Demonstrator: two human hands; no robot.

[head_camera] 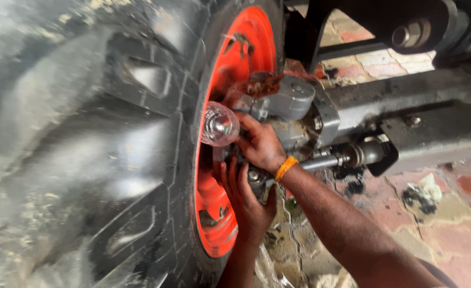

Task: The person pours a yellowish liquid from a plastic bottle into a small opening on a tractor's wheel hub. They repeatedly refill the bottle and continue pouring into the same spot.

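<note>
My right hand point(261, 145), with an orange thread band on its wrist, grips the neck end of a clear plastic bottle point(219, 124) and holds it against the grey axle housing point(291, 98) just inside the orange wheel rim point(235, 58). Just below it, my left hand point(246, 198) reaches up from the bottom of the view. Its fingers are spread and rest against the greasy hub parts between the rim and the housing, and it holds nothing. What the bottle's mouth touches is hidden by my right hand.
A large black lugged tyre point(86, 149) fills the left half of the view. A grey steering rod point(347, 156) and a dark axle beam point(417, 101) run off to the right. Stained red and cream paving point(449, 208) lies below.
</note>
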